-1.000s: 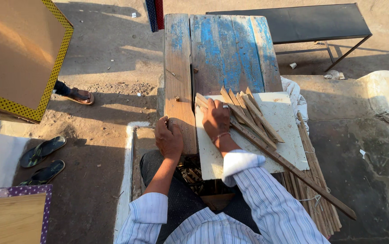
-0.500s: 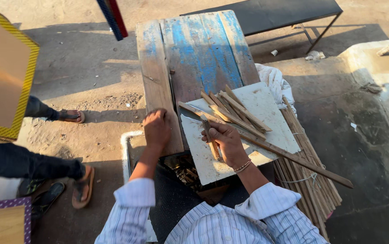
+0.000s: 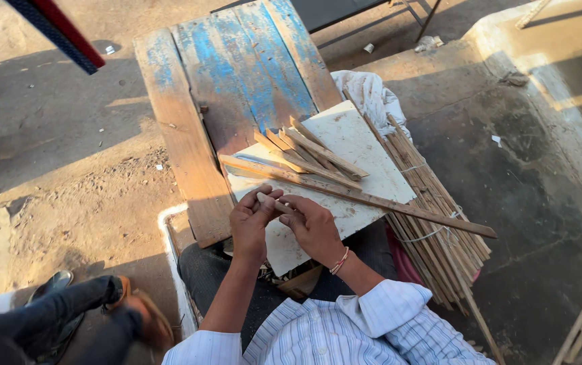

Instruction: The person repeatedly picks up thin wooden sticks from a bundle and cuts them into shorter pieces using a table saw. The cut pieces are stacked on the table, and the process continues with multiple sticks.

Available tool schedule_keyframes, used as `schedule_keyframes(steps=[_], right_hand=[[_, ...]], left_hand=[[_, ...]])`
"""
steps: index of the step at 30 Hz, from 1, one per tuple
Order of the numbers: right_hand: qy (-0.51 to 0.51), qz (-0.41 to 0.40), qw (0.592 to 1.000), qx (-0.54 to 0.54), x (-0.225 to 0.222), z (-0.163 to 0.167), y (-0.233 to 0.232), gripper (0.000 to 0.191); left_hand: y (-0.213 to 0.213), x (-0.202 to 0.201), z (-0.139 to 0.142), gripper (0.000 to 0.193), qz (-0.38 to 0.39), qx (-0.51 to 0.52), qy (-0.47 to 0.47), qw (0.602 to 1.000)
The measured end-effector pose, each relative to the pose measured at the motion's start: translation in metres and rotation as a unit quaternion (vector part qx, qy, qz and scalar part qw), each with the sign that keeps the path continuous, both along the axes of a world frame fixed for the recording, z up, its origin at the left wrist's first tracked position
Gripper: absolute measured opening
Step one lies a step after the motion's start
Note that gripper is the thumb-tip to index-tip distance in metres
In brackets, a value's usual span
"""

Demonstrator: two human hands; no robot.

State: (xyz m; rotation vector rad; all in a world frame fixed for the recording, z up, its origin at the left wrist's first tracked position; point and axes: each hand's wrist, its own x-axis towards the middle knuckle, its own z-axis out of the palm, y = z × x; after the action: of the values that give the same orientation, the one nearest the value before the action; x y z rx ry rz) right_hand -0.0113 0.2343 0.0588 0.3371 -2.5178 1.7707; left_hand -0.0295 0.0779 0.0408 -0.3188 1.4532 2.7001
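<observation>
Seen from above, a left hand (image 3: 250, 226) and right hand (image 3: 312, 226) together pinch a short wooden stick (image 3: 272, 203) over a white board (image 3: 345, 177). Loose sticks (image 3: 314, 157) lie at twelve o'clock; a tied stick bundle (image 3: 433, 223) at three o'clock.

Harsh low sunlight from upper right, long shadows falling lower left; glare on white board (image 3: 345, 135); sharp centre, slight wide-angle stretch at edges.

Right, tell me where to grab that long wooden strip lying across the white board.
Grip the long wooden strip at its right end, which juts past the white board with nothing beneath it. Come from the right, above the bundle of sticks; shorter sticks crowd its left part.
</observation>
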Motion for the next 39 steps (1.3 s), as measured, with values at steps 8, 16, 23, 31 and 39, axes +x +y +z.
schedule_keyframes(steps=[8, 16, 23, 31, 39], right_hand=[[0.09, -0.064, 0.961, 0.255, -0.003, 0.011, 0.018, 0.024], [0.151, -0.142, 0.931, 0.3, -0.079, 0.002, 0.048, 0.015], [0.144, -0.12, 0.92, 0.345, -0.125, -0.012, 0.066, 0.026], [-0.046, -0.091, 0.942, 0.32, -0.159, 0.017, 0.093, 0.031], [-0.092, -0.038, 0.893, 0.438, -0.167, 0.018, 0.07, 0.026]], left_hand=[[0.026, 0.002, -0.002, 0.021, 0.087, -0.188, -0.039, 0.978], [-0.034, -0.007, -0.019, 0.028, 0.181, -0.499, 0.023, 0.847], [-0.067, -0.015, -0.049, 0.026, 0.283, -0.61, 0.096, 0.734], [-0.067, -0.014, -0.047, 0.02, 0.267, -0.619, 0.083, 0.734], [-0.068, -0.014, -0.046, 0.019, 0.27, -0.629, 0.094, 0.723]])
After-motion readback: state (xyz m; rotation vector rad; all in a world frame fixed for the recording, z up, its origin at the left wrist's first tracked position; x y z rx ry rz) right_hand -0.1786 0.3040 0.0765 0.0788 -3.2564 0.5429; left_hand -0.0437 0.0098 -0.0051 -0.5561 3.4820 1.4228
